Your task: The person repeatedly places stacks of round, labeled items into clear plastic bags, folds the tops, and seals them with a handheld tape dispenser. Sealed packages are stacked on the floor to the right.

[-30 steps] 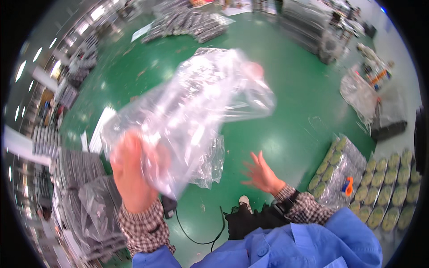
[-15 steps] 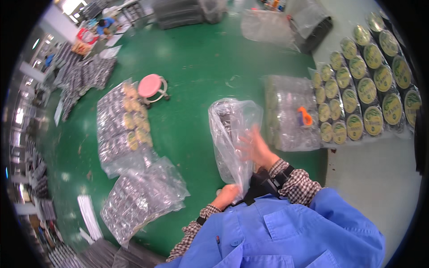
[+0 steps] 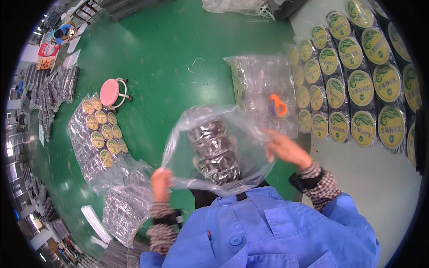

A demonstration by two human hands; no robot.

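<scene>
A large clear plastic bag (image 3: 181, 145) hangs in front of my body with its mouth spread wide. Inside it sits a column of dark, shiny film-wrapped packs (image 3: 216, 152). My left hand (image 3: 161, 182) is closed on the bag's rim at the left. On the opposite side, my right hand (image 3: 287, 149) pinches the rim, its fingers slightly blurred. Beyond the right hand, an orange tape dispenser (image 3: 279, 106) rests on a filled clear bag (image 3: 259, 85).
Round-labelled dark packs (image 3: 362, 87) stand in rows along the right. A pink stool (image 3: 110, 92) and filled bags with round labels (image 3: 96, 138) stand on the green floor (image 3: 156, 58) at left. White strips (image 3: 96, 223) lie lower left. Another person (image 3: 64, 33) is far off.
The bag went from narrow and upright to spread wide, showing the packs inside. My left hand moved left and up, my right hand moved right and closed on the rim. The view shifted.
</scene>
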